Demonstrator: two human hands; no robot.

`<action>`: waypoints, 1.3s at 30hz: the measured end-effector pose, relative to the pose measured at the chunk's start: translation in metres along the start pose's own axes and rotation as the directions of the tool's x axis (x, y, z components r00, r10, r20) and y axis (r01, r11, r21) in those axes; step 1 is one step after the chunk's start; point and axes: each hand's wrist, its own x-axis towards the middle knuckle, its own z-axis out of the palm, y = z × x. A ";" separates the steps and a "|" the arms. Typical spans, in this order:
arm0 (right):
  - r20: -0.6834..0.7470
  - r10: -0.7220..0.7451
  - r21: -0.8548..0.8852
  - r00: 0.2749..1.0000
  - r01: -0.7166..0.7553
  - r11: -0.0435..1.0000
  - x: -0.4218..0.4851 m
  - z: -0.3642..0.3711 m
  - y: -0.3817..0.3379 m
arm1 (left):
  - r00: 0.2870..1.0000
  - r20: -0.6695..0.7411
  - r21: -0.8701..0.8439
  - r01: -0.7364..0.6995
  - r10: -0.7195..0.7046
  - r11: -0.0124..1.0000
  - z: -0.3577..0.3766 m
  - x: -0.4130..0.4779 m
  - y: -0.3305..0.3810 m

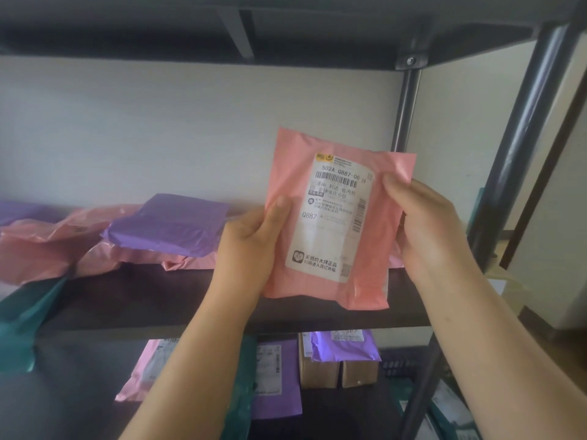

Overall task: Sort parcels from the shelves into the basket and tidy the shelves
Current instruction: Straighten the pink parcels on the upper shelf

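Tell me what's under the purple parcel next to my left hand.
Pink parcels show beneath the purple parcel, their edges sticking out on the shelf. How many lie there, the purple one hides.

The dark shelf board (143,300) before you carries pink parcels (41,246) at left, with a purple parcel (165,227) on them. A teal parcel (25,315) overhangs its front edge. Your lower shelf (63,392) holds cardboard boxes (317,373).

White label (333,214) on pink parcel (374,281) reads "502A Q887-00 29"; lower, "Q887".
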 end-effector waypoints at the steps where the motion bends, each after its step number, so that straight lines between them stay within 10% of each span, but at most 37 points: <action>1: 0.003 0.009 0.013 1.000 -0.009 1.000 -0.001 0.001 0.000 | 1.000 -0.005 -0.005 -0.005 0.005 1.000 0.001 -0.001 0.002; 10: 0.381 0.110 -0.291 0.918 0.006 0.957 -0.030 0.000 0.008 | 0.971 -0.202 0.048 -0.121 0.128 0.992 0.005 -0.005 0.013; 24: 0.288 0.031 -0.170 0.957 0.019 0.985 -0.027 -0.016 0.011 | 0.990 -0.129 -0.109 -0.078 0.064 0.991 0.013 -0.003 0.015; 39: -0.038 -0.163 -0.648 0.986 0.100 0.755 0.081 -0.024 0.029 | 0.977 0.209 0.357 -0.122 0.048 0.926 0.100 0.045 -0.036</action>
